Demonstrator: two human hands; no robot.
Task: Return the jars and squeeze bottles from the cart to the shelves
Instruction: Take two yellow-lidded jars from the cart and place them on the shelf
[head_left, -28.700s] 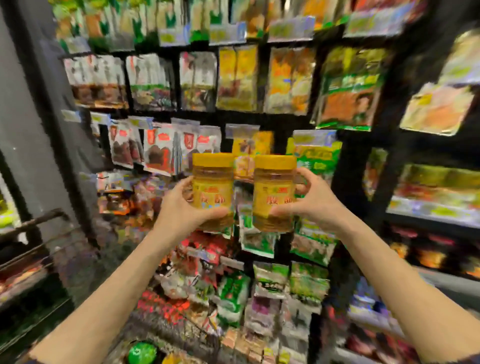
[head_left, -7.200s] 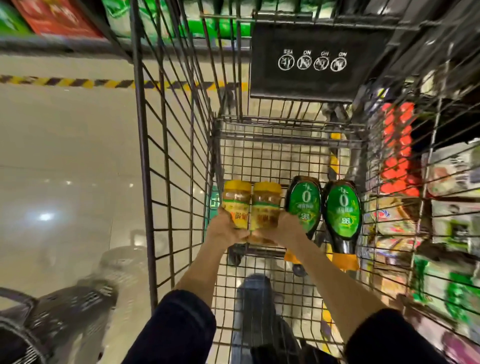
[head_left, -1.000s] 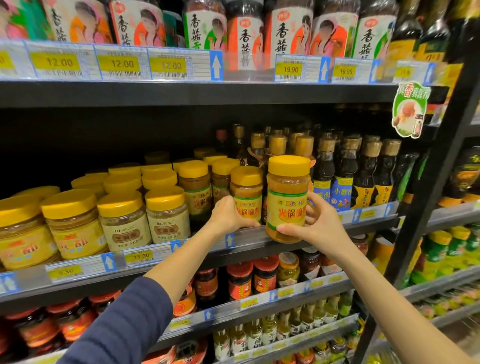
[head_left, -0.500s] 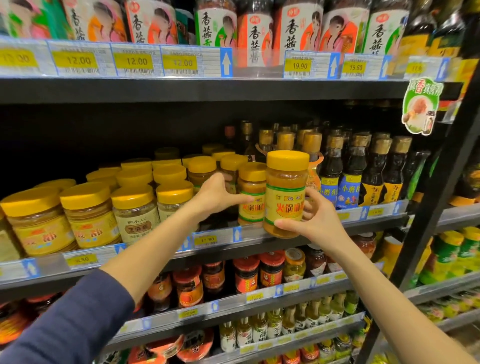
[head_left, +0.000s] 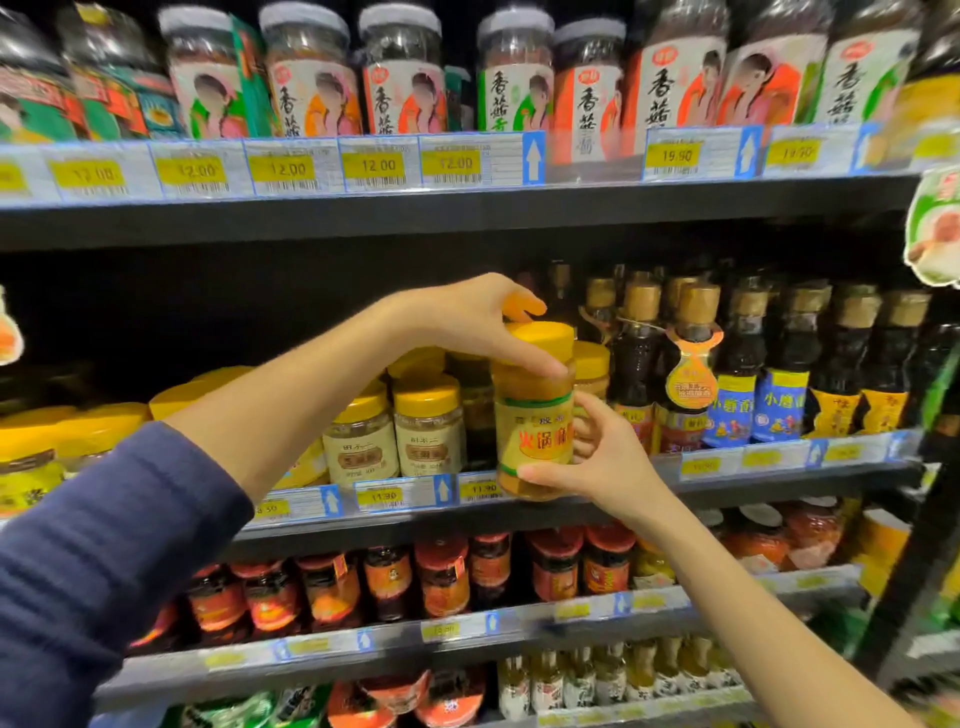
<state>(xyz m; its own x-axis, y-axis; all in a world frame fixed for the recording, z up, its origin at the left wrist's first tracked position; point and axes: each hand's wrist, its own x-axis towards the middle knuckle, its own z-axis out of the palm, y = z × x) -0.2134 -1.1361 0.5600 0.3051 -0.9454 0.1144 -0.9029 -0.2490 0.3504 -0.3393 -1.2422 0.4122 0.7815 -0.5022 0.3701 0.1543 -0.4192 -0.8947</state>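
Note:
A sauce jar (head_left: 535, 436) with a yellow lid and yellow label stands upright at the front edge of the middle shelf (head_left: 571, 514). My right hand (head_left: 602, 462) grips its lower body from the right. My left hand (head_left: 472, 322) reaches over from the left, and its fingers close on the jar's lid and shoulder. A second jar of the same kind (head_left: 589, 374) stands just behind it on the shelf. An orange patch shows above my left fingers; I cannot tell what it is. The cart is out of view.
Pale jars with yellow lids (head_left: 426, 426) stand left of the held jar, and dark sauce bottles (head_left: 737, 395) stand close on its right. Red-lidded jars (head_left: 441, 577) fill the shelf below. Tall labelled jars (head_left: 400, 78) line the shelf above.
My left hand has let go of the jar it set on the shelf and moved up onto the lid of the jar in my right hand. The camera has moved closer.

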